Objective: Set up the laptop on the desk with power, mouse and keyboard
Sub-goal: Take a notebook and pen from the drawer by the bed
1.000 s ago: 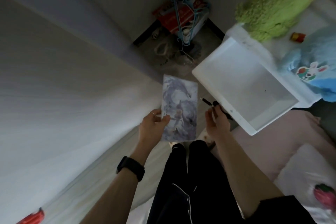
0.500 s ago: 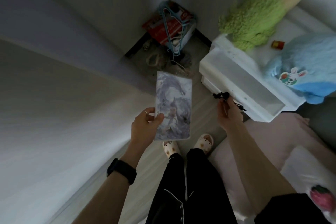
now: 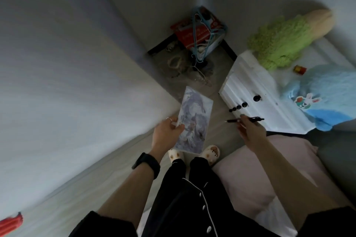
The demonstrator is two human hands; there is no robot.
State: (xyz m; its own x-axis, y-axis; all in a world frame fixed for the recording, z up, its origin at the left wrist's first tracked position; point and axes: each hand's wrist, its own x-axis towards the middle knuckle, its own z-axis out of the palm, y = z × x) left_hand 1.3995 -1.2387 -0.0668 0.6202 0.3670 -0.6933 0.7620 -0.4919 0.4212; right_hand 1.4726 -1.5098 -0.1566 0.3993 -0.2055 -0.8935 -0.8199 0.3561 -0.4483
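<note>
An illustrated sheet point(image 3: 194, 119) is held upright over the floor by the left hand point(image 3: 166, 134); its lower left edge is pinched, with the thumb laid on the printed face and the other fingers curled behind. A ring point(image 3: 169, 119) is worn on one finger and a black wristband point(image 3: 147, 164) on that wrist. A black pen point(image 3: 256, 119) is pinched in the curled fingers of the right hand point(image 3: 250, 131) and is kept roughly level, just in front of the lower edge of a white cabinet point(image 3: 246, 82). The ribbed cabinet front is fitted with black knobs point(image 3: 256, 98). On the white top beyond it, a green plush point(image 3: 279, 44) is seen at the far edge, a blue plush point(image 3: 327, 94) at the right edge, and a small red thing point(image 3: 299, 69) between them. A red box point(image 3: 192, 34) draped with blue hangers point(image 3: 202, 25) is set in the floor's far corner. Pale slippers point(image 3: 211, 153) are worn, and a pink cushion point(image 3: 250, 179) is seen beside the right leg.
</note>
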